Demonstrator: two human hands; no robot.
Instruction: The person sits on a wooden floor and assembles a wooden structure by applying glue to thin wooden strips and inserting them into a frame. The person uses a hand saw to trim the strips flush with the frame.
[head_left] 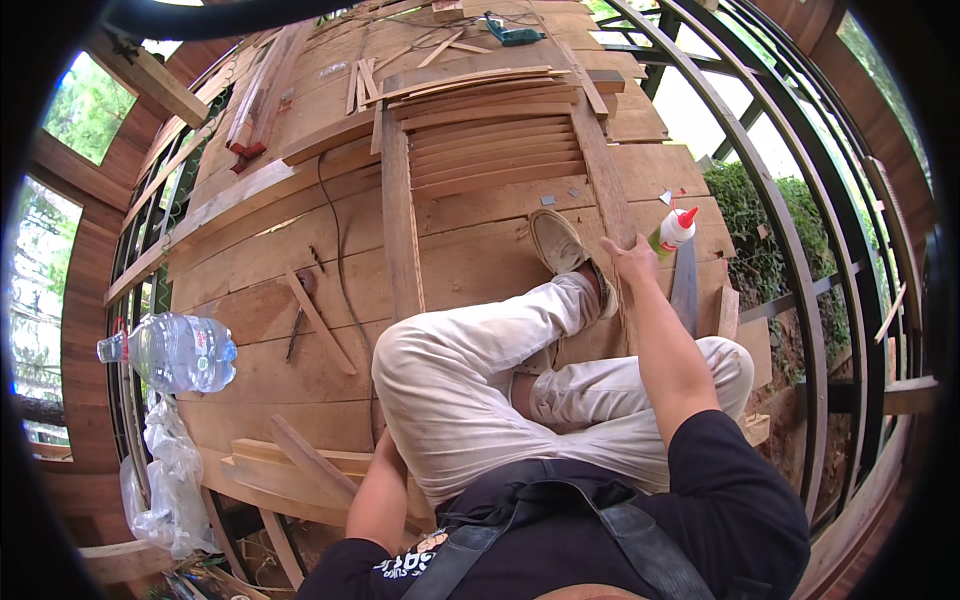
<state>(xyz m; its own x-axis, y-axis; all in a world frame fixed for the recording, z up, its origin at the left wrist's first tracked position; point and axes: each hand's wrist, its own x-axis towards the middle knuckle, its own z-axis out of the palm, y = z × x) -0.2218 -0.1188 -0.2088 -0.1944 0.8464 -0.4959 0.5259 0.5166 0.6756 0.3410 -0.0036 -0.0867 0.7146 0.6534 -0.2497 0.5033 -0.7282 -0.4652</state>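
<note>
A wooden frame lies on the plank floor in front of me, its far part filled with several thin slats (495, 150). My right hand (634, 263) is closed over the frame's right side rail (605, 185), its fingers and thumb spread across the wood. Just right of that hand stands a white glue bottle (678, 228) with a red tip. A grey, blade-like flat strip (684, 285) lies below the bottle. The frame's left rail (401, 230) runs toward my left knee. My left forearm (380, 495) reaches down beside my thigh, and my left hand's fingers are hidden there.
Loose strips (480, 85) lie across the frame's far end. A teal power tool (514, 33) rests at the back. A dark cord (335, 230) crosses the floor. At left are a large water bottle (180, 352) and a plastic bag (170, 480). Metal railing (770, 170) borders the right edge.
</note>
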